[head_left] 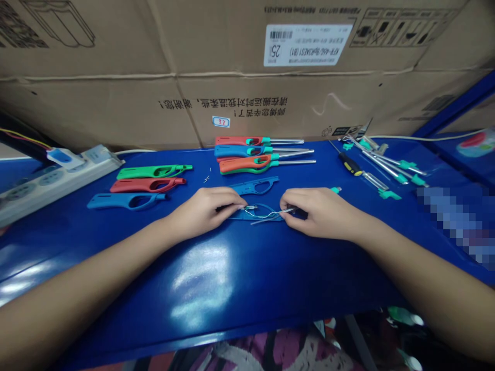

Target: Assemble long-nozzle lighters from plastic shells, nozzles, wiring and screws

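Observation:
My left hand (214,210) pinches a small metallic part (250,207) with a thin white wire (266,215) running from it towards the right. My right hand (319,212) is closed on thin metal pieces at the wire's other end. A slender metal rod (263,221) slants out below its fingertips. Between and under both hands lies a blue lighter shell half (236,217), partly covered by the fingers. Just behind it rests another blue shell half (253,187). A small green-tipped part (335,190) shows behind my right hand.
Assembled lighters (242,165) with metal barrels lie at the back. Left are green (135,171), red (133,185) and blue (112,201) shells, near a power strip (54,183). Small screws (206,179), a screwdriver (350,164) and several metal barrels (386,167) lie around. Cardboard (116,108) stands behind.

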`<action>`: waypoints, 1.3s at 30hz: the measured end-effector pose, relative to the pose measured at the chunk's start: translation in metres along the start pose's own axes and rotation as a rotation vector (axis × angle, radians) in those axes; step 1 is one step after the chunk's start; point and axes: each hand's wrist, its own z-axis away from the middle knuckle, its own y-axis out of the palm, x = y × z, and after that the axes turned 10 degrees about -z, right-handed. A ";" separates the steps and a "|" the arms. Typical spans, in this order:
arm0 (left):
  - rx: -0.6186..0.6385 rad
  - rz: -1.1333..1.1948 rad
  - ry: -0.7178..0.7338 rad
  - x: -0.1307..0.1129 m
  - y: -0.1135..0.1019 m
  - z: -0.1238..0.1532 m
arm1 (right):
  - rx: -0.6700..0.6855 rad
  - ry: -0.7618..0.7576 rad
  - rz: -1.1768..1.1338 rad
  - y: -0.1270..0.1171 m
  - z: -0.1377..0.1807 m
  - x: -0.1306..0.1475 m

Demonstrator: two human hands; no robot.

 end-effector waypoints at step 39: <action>0.054 -0.140 -0.101 -0.042 0.008 0.005 | 0.016 0.002 0.013 -0.002 0.000 0.003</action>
